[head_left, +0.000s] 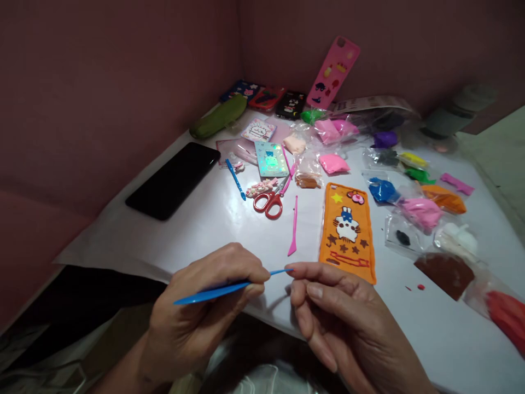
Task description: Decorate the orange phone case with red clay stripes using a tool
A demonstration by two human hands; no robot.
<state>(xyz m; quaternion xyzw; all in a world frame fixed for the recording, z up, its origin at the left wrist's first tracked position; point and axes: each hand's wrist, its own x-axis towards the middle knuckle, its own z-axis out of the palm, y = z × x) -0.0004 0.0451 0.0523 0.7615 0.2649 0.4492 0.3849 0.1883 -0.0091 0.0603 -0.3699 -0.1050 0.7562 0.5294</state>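
Note:
My left hand [209, 295] is closed on a slim blue tool [211, 294], its wide end pointing left and its thin tip pointing right. The tip touches the index fingertip of my right hand [340, 317], where a tiny reddish bit shows. The right hand's fingers are curled loosely and apart, palm partly up. Just beyond it lies an orange phone case [348, 235] decorated with a white cat figure, stars and a red strip shape. Small red bits [420, 287] lie on the table right of the case.
A pink tool [294, 227], red scissors [268, 204], a blue pen-like tool [235, 179] and a black phone [174, 179] lie beyond my hands. Bagged coloured clay [422, 212] covers the right side. A pink case [334, 73] leans on the back wall; a bottle [459, 109] stands back right.

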